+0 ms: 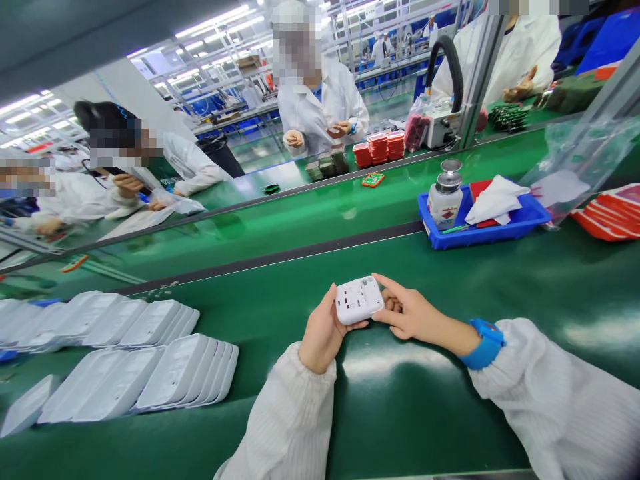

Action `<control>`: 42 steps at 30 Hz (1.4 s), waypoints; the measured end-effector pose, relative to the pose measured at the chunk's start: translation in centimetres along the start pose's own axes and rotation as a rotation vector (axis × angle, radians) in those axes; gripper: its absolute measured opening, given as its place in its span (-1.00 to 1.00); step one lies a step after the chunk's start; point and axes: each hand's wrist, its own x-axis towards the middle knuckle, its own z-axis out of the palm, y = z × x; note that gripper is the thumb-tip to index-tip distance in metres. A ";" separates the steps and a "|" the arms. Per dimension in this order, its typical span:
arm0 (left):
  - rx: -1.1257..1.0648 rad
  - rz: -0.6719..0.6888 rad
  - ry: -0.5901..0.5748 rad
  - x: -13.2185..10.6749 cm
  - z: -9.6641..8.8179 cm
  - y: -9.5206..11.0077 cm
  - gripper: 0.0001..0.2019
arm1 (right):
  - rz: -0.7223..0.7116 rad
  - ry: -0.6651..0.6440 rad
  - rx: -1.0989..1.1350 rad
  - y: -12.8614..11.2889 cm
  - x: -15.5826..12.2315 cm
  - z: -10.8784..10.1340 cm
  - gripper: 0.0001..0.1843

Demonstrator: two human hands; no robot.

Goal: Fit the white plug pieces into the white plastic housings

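A small white plastic housing [359,301], with slots and recesses on its upper face, is held above the green bench in front of me. My left hand [323,328] grips its left side, thumb on the edge and fingers beneath. At its right side, my right hand [411,313] holds it between the index finger at the top corner and the thumb at the lower one. A blue wristband [484,343] circles my right wrist. On the left lie leaning rows of white plastic covers [185,370].
A blue tray [493,233] carries a dispenser bottle [445,199] and a white cloth [497,200]. Red plastic pieces [613,213] lie at the right. Beyond a dark strip runs a green conveyor belt [300,217] bearing a red-edged circuit board [373,180]. Co-workers in white coats [325,100] are opposite.
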 end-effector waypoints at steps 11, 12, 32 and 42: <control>0.229 0.491 0.160 -0.4 -1.5 0.6 -0.75 | -0.021 0.045 -0.160 -0.1 -0.1 -0.1 -0.47; 0.244 0.565 0.213 -1.0 -1.9 0.9 -0.78 | -0.014 0.044 -0.181 -0.1 -0.1 -0.1 -0.48; 1.354 0.959 1.146 -13.3 -18.6 2.6 -0.48 | -0.039 0.083 -0.445 1.4 -0.7 -0.6 -0.38; 1.124 0.801 1.158 -12.9 -16.9 0.2 -0.28 | 0.009 -0.022 -0.639 0.3 -1.0 -1.4 -0.46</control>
